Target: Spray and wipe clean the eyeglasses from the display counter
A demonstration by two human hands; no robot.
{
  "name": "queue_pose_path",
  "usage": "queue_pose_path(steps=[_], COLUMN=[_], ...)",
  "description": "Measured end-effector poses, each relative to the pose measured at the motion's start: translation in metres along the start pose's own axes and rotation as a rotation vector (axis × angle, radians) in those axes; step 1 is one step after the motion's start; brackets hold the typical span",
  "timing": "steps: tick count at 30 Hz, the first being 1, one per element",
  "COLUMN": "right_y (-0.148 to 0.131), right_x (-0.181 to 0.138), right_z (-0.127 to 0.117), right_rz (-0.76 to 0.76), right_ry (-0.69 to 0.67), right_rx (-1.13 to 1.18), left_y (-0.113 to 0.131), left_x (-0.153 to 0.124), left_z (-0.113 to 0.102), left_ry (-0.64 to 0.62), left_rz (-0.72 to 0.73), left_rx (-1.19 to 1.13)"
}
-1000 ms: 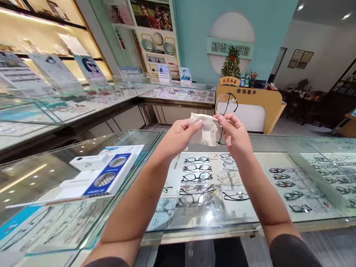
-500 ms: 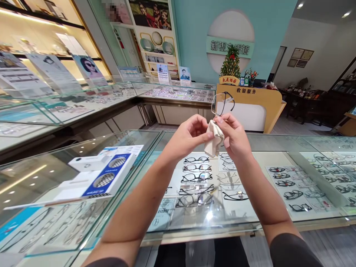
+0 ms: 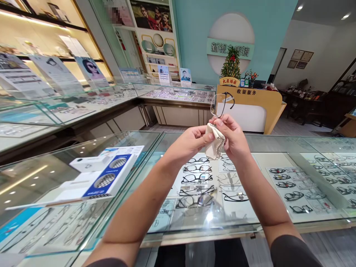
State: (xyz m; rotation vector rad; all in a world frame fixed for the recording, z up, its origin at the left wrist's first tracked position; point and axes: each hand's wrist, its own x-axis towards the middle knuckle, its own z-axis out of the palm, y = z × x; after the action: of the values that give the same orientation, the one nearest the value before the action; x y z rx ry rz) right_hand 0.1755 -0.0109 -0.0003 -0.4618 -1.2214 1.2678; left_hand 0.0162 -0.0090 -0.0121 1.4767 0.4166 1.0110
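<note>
A pair of thin dark-framed eyeglasses [image 3: 224, 105] is held up above the glass counter, one lens upright and a curved temple tip to its right. My right hand [image 3: 232, 135] grips the eyeglasses at their lower part, its thumb and fingers closed. A cream cleaning cloth [image 3: 214, 142] with a zigzag edge hangs between the two hands. My left hand [image 3: 197, 139] pinches this cloth, thumb on the near side and fingers curled behind. The cloth and fingers cover the lower part of the eyeglasses.
Below the hands, a glass display case [image 3: 191, 218] holds rows of eyeglasses [image 3: 197, 178]. White and blue boxes [image 3: 108, 176] stand at the left. Further off are another display counter [image 3: 178, 94] and a yellow cashier desk [image 3: 268, 111] with a plant [image 3: 230, 65].
My left hand's fingers have closed in on the cloth, and the hand sits slightly lower. The cloth's zigzag edge shows more. The eyeglasses have tilted slightly.
</note>
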Motion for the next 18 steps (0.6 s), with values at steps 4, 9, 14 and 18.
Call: queue_pose_path(steps=[4,9,14,18], right_y=[-0.0015,-0.0013,0.0006,-0.0002], right_x=[0.0001,0.0016,0.002,0.0021], right_z=[-0.0022,-0.003,-0.0042,-0.0073], right_rz=[-0.002,-0.022,-0.024,-0.007], right_ry=[0.011,0.02,0.006,0.007], right_rx=[-0.027,-0.022,0.001,0.009], left_y=[0.0006,-0.0006,-0.0057,-0.0055], left_x=[-0.0003,-0.0006,0.0008,0.0023], left_z=[-0.0005,0.0031,0.0054,0.0055], left_ry=[-0.099,-0.044,0.009,-0.022], left_rz=[-0.015,0.018,0.035,0.089], left_rx=[-0.078,-0.045,0.04,0.077])
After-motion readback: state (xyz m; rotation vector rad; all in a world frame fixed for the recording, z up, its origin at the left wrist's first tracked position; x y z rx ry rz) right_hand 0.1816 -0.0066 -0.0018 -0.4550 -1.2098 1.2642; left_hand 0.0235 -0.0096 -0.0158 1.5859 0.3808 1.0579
